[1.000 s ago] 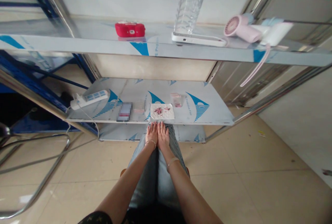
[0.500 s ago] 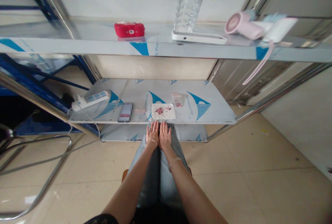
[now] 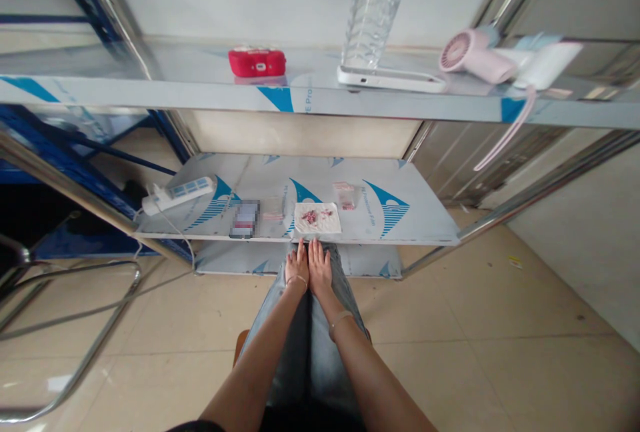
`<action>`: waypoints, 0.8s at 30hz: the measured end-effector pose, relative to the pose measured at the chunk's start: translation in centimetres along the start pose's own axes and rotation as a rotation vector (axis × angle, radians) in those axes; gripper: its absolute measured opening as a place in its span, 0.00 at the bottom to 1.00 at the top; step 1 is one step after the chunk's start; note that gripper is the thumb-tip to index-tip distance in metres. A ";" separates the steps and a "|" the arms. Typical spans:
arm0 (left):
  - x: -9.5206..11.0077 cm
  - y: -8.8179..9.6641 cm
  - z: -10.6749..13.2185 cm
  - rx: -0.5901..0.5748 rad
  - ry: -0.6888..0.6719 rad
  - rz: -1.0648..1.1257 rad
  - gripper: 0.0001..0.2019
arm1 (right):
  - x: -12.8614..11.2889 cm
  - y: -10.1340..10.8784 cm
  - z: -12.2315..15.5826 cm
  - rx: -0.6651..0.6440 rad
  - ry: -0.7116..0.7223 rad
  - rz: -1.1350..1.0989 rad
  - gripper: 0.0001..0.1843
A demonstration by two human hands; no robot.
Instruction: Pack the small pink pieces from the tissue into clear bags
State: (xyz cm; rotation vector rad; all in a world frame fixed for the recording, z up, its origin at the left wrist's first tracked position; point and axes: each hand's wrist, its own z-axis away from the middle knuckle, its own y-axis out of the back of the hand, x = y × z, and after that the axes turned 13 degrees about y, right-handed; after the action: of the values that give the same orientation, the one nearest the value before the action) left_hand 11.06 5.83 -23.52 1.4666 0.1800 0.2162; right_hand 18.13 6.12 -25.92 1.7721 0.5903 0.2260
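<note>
My left hand (image 3: 297, 267) lies flat on my jeans, fingers stretched out and holding nothing. Beside it my right hand (image 3: 319, 267) rests open on the other thigh, also without anything in it. Just ahead of both hands, near the front edge of the metal shelf (image 3: 255, 169), is a white cloth or tissue (image 3: 330, 222) with small dark red bits on it. To its right sits a small clear plastic bag (image 3: 346, 196) with reddish contents. Another clear bag (image 3: 272, 211) with pinkish marks lies to its left, next to a blurred-out phone-like object (image 3: 245, 219).
A white power strip (image 3: 185, 193) with a cable is at the shelf's left end. The upper shelf holds a red case (image 3: 257, 63), a water bottle (image 3: 376, 15), a white flat device (image 3: 385, 80) and a pink handheld fan (image 3: 475, 57) with a hanging strap. A metal chair frame (image 3: 120, 309) stands at left.
The camera view has shifted slightly, so the shelves and items appear a little lower and to the right. My left hand's fingers have moved slightly; both hands stay on my thighs.
</note>
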 end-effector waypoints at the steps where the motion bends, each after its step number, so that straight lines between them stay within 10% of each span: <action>1: 0.0 0.0 0.0 -0.013 0.011 -0.009 0.28 | 0.0 -0.1 0.0 -0.002 0.008 0.006 0.31; 24: -0.1 0.5 0.1 -0.076 0.030 -0.037 0.28 | 0.4 -0.8 0.1 -0.007 0.007 0.009 0.31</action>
State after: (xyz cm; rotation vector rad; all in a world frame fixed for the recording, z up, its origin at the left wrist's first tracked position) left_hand 11.02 5.78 -23.04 1.3845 0.2202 0.2129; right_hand 18.30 6.38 -26.75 1.7683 0.5860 0.2403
